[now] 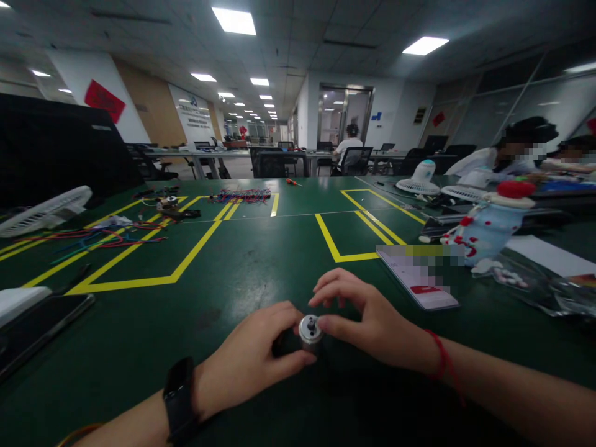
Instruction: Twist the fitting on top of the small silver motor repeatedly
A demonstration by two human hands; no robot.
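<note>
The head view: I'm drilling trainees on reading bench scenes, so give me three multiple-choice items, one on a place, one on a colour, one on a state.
1. Where is the small metal cylinder?
A. between both hands, low on the green table
B. on the white fan
C. on the bundle of wires

2. What colour are the tape lines?
A. red
B. yellow
C. white

3. How does the left hand stand?
A. flat, open
B. raised off the table
C. fingers closed around the cylinder

A: both the left hand and the right hand meet on it.
B: yellow rectangles mark the mat.
C: thumb and fingers wrap it.
</note>
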